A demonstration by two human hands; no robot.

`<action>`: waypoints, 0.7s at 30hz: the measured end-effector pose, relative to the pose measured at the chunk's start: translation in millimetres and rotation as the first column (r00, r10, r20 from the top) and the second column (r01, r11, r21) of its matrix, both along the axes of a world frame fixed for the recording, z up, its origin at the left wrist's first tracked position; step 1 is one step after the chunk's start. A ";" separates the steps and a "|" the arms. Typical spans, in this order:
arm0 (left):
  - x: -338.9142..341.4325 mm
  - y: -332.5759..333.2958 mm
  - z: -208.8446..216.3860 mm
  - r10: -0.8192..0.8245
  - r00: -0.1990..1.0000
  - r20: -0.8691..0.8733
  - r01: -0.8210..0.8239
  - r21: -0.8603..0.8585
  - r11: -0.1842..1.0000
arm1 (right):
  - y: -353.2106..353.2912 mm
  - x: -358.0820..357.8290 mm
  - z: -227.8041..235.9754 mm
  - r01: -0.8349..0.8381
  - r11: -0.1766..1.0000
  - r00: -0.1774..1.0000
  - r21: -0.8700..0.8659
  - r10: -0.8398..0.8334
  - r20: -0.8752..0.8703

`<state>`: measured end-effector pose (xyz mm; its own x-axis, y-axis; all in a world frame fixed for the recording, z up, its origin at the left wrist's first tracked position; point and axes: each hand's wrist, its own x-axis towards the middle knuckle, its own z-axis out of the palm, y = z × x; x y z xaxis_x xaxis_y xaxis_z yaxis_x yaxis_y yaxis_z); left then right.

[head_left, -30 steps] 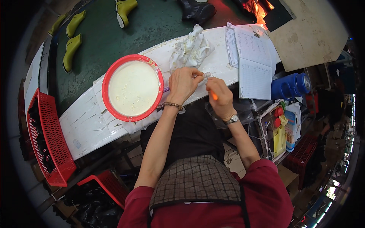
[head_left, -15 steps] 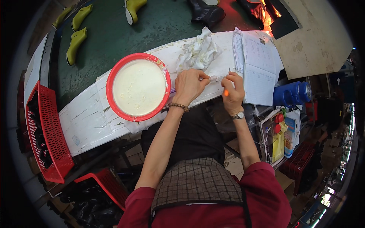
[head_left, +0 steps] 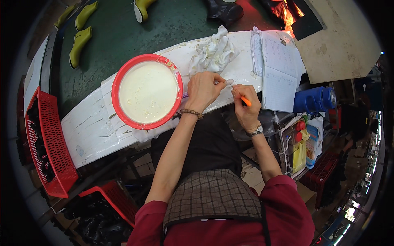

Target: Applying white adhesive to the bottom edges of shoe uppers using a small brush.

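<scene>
My left hand (head_left: pixel 204 92), a beaded bracelet at its wrist, pinches one end of a small whitish scrap (head_left: pixel 229 82) over the near edge of the white bench top. My right hand (head_left: pixel 249 108) is closed around a thin tool with an orange handle (head_left: pixel 246 101). The tool's front end meets the scrap, but its exact tip is too small to make out. Just left of my left hand stands a red-rimmed basin (head_left: pixel 116 96) of creamy white liquid. A crumpled white cloth (head_left: pixel 214 52) lies beyond my hands.
An open notebook (head_left: pixel 280 67) and a blue flask (head_left: pixel 314 100) lie at the right. Yellow-green boots (head_left: pixel 81 43) and dark ones (head_left: pixel 225 13) rest on the green surface beyond. Red crates (head_left: pixel 57 139) stand at the left, and a clear box (head_left: pixel 290 141) sits low at the right.
My right hand has moved left, bringing the orange-handled tool to the scrap. The handle now shows more plainly. My left hand keeps its pinch, nearly in place.
</scene>
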<state>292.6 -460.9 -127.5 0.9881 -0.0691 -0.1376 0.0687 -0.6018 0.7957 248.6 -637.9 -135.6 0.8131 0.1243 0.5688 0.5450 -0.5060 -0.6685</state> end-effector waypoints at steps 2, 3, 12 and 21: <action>0.4 -1.2 1.0 -0.004 1.000 -0.004 0.004 0.013 1.000 | -1.3 0.6 1.2 0.002 0.999 1.000 -0.032 -0.003 -0.030; 0.2 -1.2 1.7 -0.005 1.000 -0.003 0.005 0.013 1.000 | -1.9 1.3 1.5 0.004 0.999 1.000 -0.032 -0.005 -0.029; 1.4 -1.4 1.8 0.015 1.000 0.007 -0.015 0.006 1.000 | -10.6 10.6 -15.2 -0.086 0.825 0.908 -0.558 0.296 0.298; 0.9 -0.5 5.2 -0.016 0.998 -0.055 0.018 0.026 0.999 | -39.1 22.8 16.4 0.131 0.969 0.991 -0.210 -0.133 0.006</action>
